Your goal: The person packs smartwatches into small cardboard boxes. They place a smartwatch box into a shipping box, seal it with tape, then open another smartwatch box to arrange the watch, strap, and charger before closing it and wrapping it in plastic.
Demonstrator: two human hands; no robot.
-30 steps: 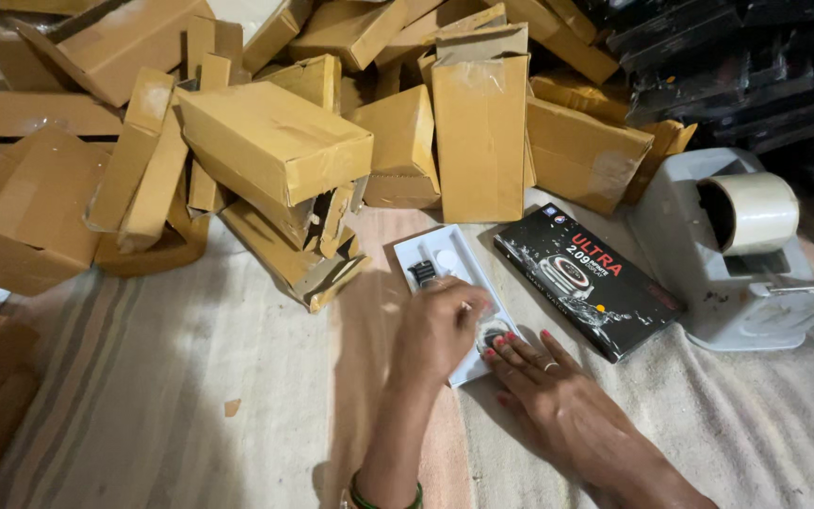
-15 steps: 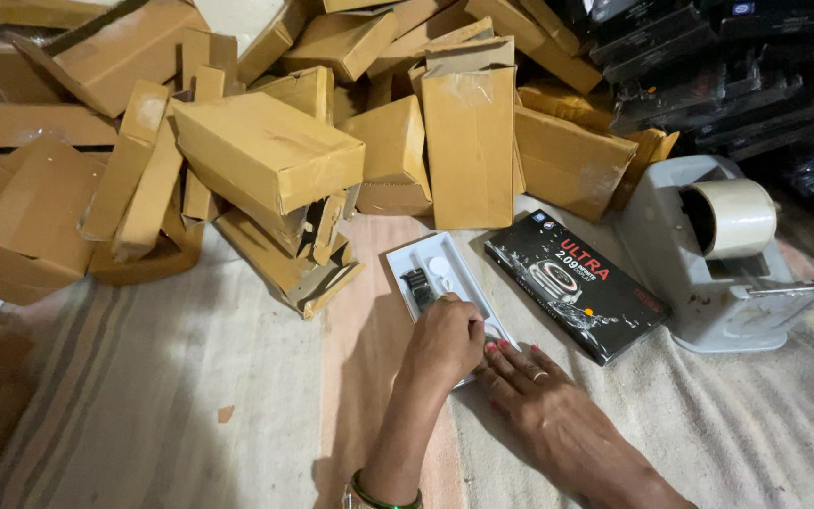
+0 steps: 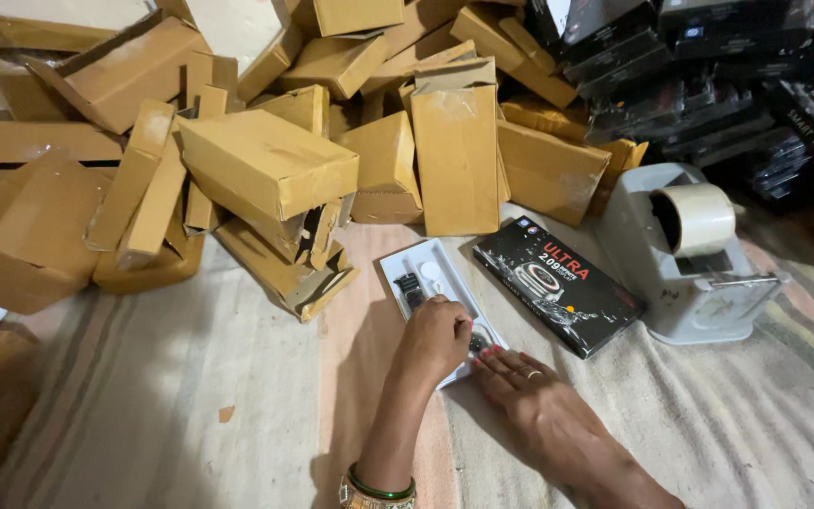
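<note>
Left hand: the left hand [image 3: 435,337] is curled, with its fingers bent down onto the near end of the white tray [image 3: 426,283]. I cannot tell if it is pinching something in there or only pressing.

Right hand: the right hand [image 3: 529,401] lies mostly flat on the cloth, fingers stretched toward 10 o'clock. Its fingertips [image 3: 484,356] touch the near corner of the tray. It grips nothing.

White tray: it lies on the striped cloth [image 3: 190,396], just past the two hands at 12 o'clock from them. It is long and thin and points toward 11 o'clock.

Inside the tray: a dark watch strap [image 3: 411,287] sits in the left slot. A round dark piece [image 3: 479,339] peeks out between the two hands.

Black box: a flat black box [image 3: 558,286] lies just beside the tray, at 2 o'clock from the hands.

Tape holder: a grey tape holder [image 3: 680,264] with a fat roll of tape [image 3: 699,217] stands at 3 o'clock from the black box, close to it.

Brown boxes: a big messy heap of brown cardboard boxes [image 3: 266,165] fills the far side, from 9 o'clock round to 1 o'clock.

Dark boxes: more black boxes [image 3: 699,85] are piled at 1 o'clock, behind the tape holder.
</note>
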